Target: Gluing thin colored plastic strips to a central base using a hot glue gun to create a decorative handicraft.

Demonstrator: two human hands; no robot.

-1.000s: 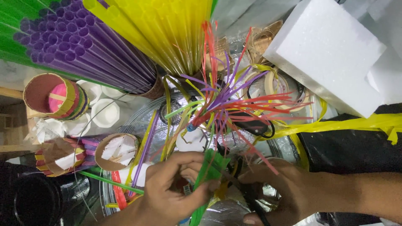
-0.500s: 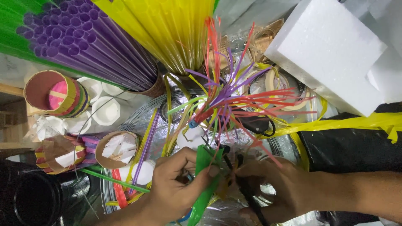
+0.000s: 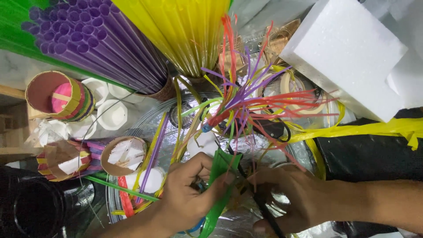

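Since before, the green strip [image 3: 220, 185] has been raised slightly; it is pinched by the left hand [image 3: 187, 198], a dark tool [image 3: 266, 211] gripped by the right hand [image 3: 293, 200].

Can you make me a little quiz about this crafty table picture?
1. True or false: the left hand pinches a green strip.
2. Which straws stand next to the purple straw bundle? A) yellow B) black C) white
3. Fill in: the big white foam block lies at the top ____ of the picture.

Key:
1. True. Its thumb and fingers close on the strip, and the right hand sits beside it.
2. A, the yellow straw bundle.
3. Right.
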